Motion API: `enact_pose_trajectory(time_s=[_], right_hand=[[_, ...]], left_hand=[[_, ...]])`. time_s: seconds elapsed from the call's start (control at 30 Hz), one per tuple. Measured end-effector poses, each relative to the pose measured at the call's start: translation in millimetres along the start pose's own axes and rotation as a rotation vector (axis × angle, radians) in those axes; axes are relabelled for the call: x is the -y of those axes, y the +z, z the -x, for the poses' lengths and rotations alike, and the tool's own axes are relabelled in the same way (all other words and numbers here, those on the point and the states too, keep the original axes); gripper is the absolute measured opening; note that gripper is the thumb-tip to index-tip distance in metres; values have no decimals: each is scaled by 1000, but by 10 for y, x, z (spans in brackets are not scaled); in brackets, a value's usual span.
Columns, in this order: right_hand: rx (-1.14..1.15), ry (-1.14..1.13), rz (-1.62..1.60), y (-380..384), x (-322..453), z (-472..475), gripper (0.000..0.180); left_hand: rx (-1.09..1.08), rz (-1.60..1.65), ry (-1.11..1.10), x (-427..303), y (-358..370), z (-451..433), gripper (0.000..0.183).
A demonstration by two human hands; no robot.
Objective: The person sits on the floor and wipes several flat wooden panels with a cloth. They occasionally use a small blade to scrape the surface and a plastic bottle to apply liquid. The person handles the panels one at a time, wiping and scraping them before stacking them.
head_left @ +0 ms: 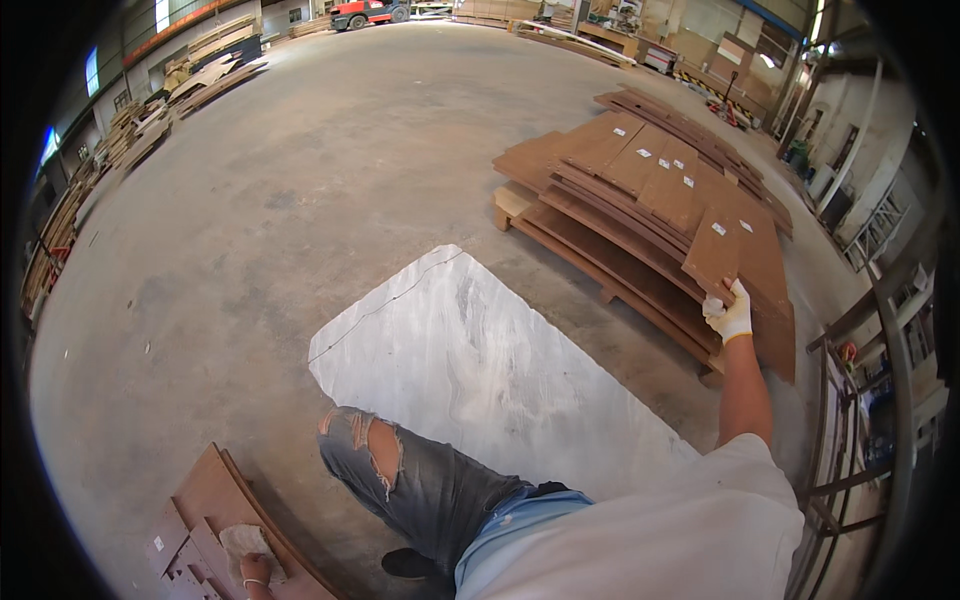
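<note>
My left hand, bare with a band at the wrist, holds a pale cloth against a brown panel. That panel lies in a low stack at the lower left. Over on the right, my right hand wears a white glove with a yellow cuff. Its fingers grip the near end of a narrow brown board on a larger stack. Small white labels are stuck on several boards there. Between the two stacks lies a large whitish, streaked surface with a thin dark line across its far end.
Wooden pallet blocks support the right stack, with more brown boards behind it. A metal frame stands at the far right. Timber piles line the left wall. A red forklift and a pallet jack are farther off.
</note>
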State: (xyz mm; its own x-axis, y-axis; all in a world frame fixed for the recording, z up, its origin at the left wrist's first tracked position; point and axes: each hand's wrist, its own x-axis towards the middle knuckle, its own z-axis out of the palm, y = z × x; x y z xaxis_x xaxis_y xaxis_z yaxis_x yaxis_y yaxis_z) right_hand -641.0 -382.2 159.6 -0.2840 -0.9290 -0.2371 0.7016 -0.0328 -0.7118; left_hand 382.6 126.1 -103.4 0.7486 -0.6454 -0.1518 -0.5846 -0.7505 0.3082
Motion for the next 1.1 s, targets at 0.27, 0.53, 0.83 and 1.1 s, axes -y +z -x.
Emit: enact_pose_trajectory(time_s=[0.27, 0.53, 0.83, 1.1], right_hand=[[-651, -359, 240, -644, -3, -51, 17], [-554, -553, 326, -180, -572, -163, 48], [-509, -395, 417, -138, 307, -960, 43], [-1079, -659, 1736, 602, -601, -758, 77]], left_hand=[[26, 184, 37, 28, 237, 108, 21], [44, 263, -92, 323, 87, 93, 21], [205, 350, -244, 131, 145, 309, 24], [174, 146, -186, 241, -10, 593, 25]])
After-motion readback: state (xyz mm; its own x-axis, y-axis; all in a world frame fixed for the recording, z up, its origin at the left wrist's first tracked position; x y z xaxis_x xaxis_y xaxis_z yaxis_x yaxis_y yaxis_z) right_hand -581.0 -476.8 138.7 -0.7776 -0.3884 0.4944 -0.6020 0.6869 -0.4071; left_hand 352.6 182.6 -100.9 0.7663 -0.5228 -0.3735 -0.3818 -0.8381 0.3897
